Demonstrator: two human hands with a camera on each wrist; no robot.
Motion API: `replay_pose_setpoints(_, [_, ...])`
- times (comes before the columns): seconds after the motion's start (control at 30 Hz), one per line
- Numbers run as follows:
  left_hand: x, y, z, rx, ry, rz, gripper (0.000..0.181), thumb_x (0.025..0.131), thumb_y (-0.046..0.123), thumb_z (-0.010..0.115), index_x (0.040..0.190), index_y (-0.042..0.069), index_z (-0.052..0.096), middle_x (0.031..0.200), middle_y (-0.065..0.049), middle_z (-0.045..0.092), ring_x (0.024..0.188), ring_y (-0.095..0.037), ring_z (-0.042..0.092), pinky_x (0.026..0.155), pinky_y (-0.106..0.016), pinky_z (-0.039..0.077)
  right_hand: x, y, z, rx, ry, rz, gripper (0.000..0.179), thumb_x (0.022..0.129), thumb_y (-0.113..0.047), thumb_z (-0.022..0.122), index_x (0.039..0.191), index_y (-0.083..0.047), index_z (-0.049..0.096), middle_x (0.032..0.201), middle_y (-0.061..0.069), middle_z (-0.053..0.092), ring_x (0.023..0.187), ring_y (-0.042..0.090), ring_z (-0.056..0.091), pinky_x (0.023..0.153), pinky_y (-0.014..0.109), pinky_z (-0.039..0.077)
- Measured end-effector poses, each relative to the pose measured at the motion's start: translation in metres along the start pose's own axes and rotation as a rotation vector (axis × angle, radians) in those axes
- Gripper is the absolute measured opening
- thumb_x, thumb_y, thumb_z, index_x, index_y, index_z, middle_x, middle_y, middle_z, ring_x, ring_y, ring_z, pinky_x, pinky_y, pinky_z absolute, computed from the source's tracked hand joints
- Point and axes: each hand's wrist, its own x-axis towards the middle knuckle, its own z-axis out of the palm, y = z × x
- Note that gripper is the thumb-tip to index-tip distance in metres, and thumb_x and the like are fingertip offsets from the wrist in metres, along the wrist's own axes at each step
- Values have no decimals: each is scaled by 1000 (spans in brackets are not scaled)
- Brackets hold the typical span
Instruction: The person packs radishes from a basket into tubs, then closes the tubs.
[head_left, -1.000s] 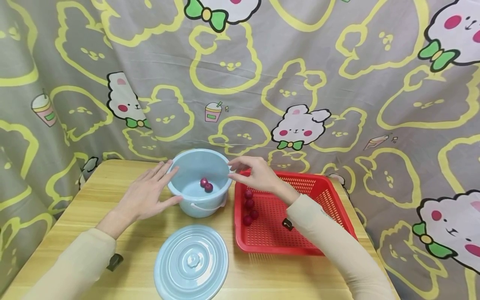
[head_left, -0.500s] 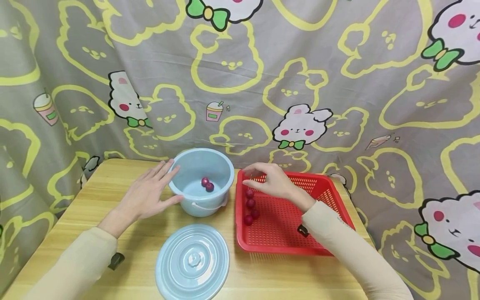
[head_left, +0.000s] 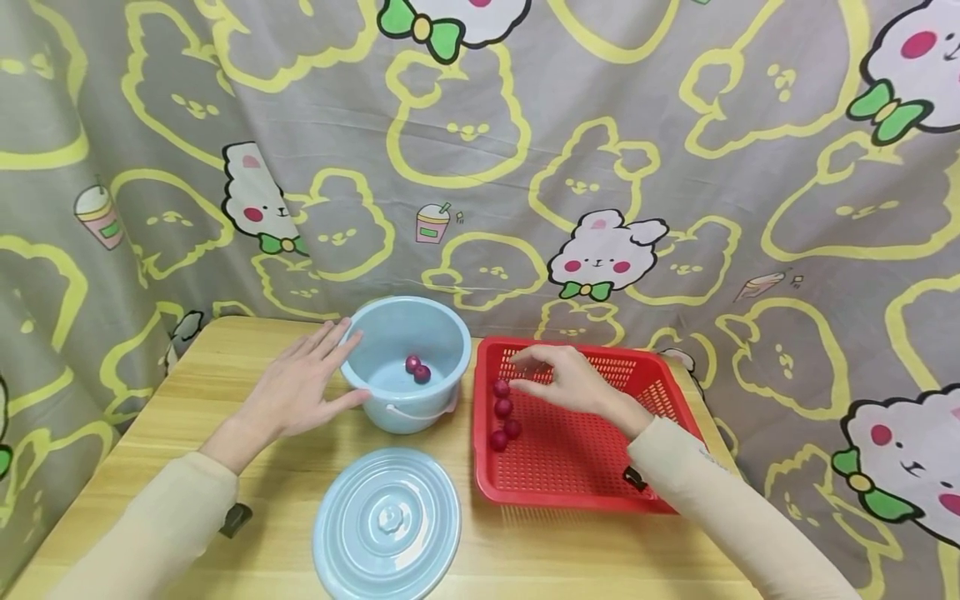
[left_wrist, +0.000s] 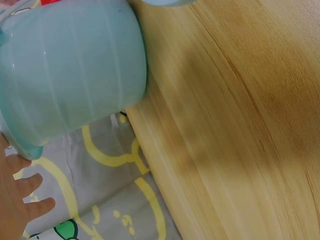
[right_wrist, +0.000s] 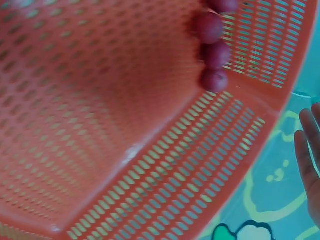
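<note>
Red balls (head_left: 502,407) lie near the right hand (head_left: 567,381), fingers parted; the left hand (head_left: 300,379), fingers spread, touches the bucket (head_left: 384,333).

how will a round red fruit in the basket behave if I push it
A red fruit would probably roll, being nearly round. Its skin looks smooth, so it may feel slippery. The red basket has raised walls, likely keeping it inside.
</note>
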Motion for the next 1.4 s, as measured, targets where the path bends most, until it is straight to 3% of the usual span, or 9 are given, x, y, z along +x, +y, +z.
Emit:
replay_pose_setpoints(0.3, [1,2,0,-4,-1,0,95,98,70,57,167,10,31,177,-18,21,161,-45,27,128,-65,31,-13,13,13,-45,-93,39,36,92,-35,84,123,-19,76,116,6,80,102,17,74,92,46,64])
replay_pose_setpoints(0.63, [1,3,-1,-3,-10,-5,95,98,71,56,167,10,31,177,-18,21,162,-45,26,128,-65,31,-13,22,21,-123,-197,33,40,93,-39,82,125,-15,76,115,2,80,95,11,70,83,32,62])
replay_pose_setpoints(0.83, [1,3,-1,-2,-9,-4,95,98,70,57,167,10,32,177,-18,21,161,-45,27,128,-65,31,-13,26,25,-154,-257,13,38,92,-41,81,121,-17,78,110,-3,80,93,15,73,79,27,60])
replay_pose_setpoints(0.97, [1,2,-1,1,-5,-5,95,97,70,57,167,10,32,177,-18,22,161,-45,27,128,-65,31,-11,29,28,-171,-285,-2,37,92,-40,81,121,-16,78,111,-3,81,94,16,76,79,28,61])
replay_pose_setpoints(1.23, [1,2,-1,2,0,-2,95,97,71,57,167,10,32,177,-18,22,161,-45,28,128,-65,32,-7,37,33,-150,-368,43,37,92,-42,81,121,-19,78,112,-4,81,100,12,76,87,32,63])
replay_pose_setpoints(1.4, [1,2,-1,6,7,2,95,97,71,57,166,10,33,177,-18,22,161,-45,28,128,-65,32,-5,39,35,-164,-385,64,33,92,-41,81,118,-20,79,108,-6,81,97,10,74,86,31,62])
